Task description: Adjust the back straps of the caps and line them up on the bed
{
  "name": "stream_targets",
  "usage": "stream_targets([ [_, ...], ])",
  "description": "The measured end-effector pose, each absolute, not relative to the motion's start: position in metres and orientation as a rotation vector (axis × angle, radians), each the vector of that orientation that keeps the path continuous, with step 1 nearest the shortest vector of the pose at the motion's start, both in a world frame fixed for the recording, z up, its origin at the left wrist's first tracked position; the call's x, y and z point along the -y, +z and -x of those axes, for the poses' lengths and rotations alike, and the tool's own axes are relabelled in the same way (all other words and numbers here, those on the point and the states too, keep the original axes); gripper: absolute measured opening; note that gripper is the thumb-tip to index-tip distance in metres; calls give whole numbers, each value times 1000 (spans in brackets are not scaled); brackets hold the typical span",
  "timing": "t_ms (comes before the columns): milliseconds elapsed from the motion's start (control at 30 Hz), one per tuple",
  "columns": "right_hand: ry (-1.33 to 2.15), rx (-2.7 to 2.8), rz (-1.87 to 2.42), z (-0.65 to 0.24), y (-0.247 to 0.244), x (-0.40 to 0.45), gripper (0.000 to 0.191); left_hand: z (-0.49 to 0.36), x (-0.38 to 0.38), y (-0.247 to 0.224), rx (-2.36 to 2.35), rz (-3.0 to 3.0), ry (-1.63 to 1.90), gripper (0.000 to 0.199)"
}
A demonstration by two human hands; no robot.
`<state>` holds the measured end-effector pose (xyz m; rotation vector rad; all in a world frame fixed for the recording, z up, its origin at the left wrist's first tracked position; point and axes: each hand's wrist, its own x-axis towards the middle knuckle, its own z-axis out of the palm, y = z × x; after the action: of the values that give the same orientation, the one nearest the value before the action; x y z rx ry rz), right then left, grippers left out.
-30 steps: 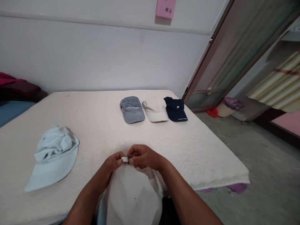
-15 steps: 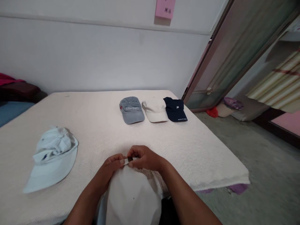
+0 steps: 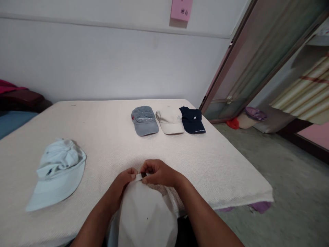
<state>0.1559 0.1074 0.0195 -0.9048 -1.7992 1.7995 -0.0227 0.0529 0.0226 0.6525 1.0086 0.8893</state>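
Observation:
Close to my body, at the bed's near edge, is a white cap [image 3: 147, 216] with its back strap [image 3: 138, 177] at the far end. My left hand [image 3: 125, 178] pinches the strap's left part between thumb and fingers. On the other side my right hand [image 3: 159, 173] grips the strap beside its small dark metal buckle [image 3: 143, 175]. The cap's brim is out of sight. To the left a crumpled pale blue cap [image 3: 59, 171] lies with its brim toward me.
A grey cap [image 3: 144, 120], a cream cap [image 3: 170, 120] and a navy cap [image 3: 192, 120] form a row near the bed's far side. They rest on the white bedcover [image 3: 108, 137]. A wall [image 3: 102, 61] stands behind, and a sliding door [image 3: 239, 51] is at the right.
My left fingers have shifted slightly along the strap, showing a bit more of it. The white cap has moved a touch to the right; the other caps stay put.

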Motion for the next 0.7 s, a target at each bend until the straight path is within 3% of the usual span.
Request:
stream_targets([
  [167,1687,1913,893,-153,18,-104,22,21,-52,17,-1132,-737,797,30],
  [700,1851,1770,767,-153,11,-106,26,22,-52,19,-1027,-650,809,18],
])
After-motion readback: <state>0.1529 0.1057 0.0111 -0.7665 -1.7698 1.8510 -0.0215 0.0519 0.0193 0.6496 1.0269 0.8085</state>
